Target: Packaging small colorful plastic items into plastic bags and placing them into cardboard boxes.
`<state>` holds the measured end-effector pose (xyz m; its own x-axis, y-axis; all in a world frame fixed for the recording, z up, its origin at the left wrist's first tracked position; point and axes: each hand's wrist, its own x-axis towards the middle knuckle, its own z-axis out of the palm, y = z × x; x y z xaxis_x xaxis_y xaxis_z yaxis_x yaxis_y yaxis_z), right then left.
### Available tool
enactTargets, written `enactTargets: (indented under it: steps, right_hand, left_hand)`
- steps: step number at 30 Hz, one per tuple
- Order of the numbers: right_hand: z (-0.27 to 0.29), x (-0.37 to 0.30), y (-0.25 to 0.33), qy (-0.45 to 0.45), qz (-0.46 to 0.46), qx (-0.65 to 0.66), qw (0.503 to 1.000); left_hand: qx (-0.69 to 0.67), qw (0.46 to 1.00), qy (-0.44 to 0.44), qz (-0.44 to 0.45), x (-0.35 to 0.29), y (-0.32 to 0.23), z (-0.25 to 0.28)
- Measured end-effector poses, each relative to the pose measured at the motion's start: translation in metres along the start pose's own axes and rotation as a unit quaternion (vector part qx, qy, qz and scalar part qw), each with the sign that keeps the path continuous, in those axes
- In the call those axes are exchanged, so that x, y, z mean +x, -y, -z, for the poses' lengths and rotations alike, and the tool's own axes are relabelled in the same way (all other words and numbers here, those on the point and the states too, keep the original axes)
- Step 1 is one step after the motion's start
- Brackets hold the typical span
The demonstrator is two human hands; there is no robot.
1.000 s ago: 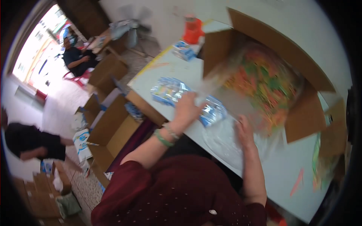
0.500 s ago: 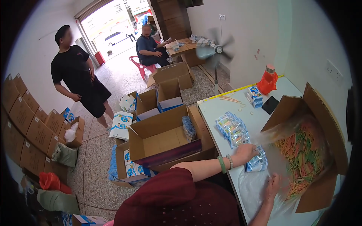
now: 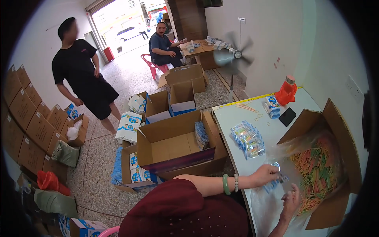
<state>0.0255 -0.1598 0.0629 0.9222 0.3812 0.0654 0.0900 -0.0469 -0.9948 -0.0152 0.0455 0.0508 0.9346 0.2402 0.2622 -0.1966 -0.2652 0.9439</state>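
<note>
My left hand [image 3: 265, 175], with a green bangle and beaded bracelet at the wrist, is closed on small clear packets with blue print [image 3: 273, 185] above the table's near part. Motion blurs them. Close by on the right, my right hand [image 3: 291, 200] has its fingers partly bent and apart, with nothing visible in it. A row of overlapping clear-and-blue packets [image 3: 248, 140] lies on the white table beyond my left hand. Right of my hands, an open carton [image 3: 327, 219] lined with clear plastic holds many thin orange, yellow and green strips [image 3: 316, 170].
A phone [image 3: 288, 117], a small blue-and-white box [image 3: 272, 107] and a red-covered bottle [image 3: 287, 91] stand at the table's far end. Open cartons [image 3: 173, 146] crowd the floor to the left. A fan [image 3: 235, 54] stands behind. Two people [image 3: 81, 75] are across the room.
My left hand has lifted packets off the near end of the row and brought them right, toward my right hand. My right hand has shifted slightly right. The view has turned a little.
</note>
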Motion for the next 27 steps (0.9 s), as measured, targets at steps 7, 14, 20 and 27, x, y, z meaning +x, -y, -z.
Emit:
enactTargets:
  steps: [7,14,20,27]
  right_hand:
    - [-0.019,-0.010,-0.002,0.077,-0.022,-0.071,0.994]
    - [-0.025,-0.018,-0.013,0.085,-0.019,-0.092,0.992]
    - [-0.033,-0.030,0.015,0.073,-0.017,-0.051,0.996]
    - [-0.035,-0.025,0.003,0.013,-0.006,-0.189,0.982]
  left_hand:
    - [-0.066,0.992,0.072,0.075,-0.017,0.018,-0.023]
    - [-0.071,0.992,0.102,0.035,-0.023,0.022,-0.010]
    - [0.010,0.993,0.110,0.044,-0.025,0.007,-0.008]
    - [-0.032,0.982,0.167,-0.085,-0.030,0.041,-0.025]
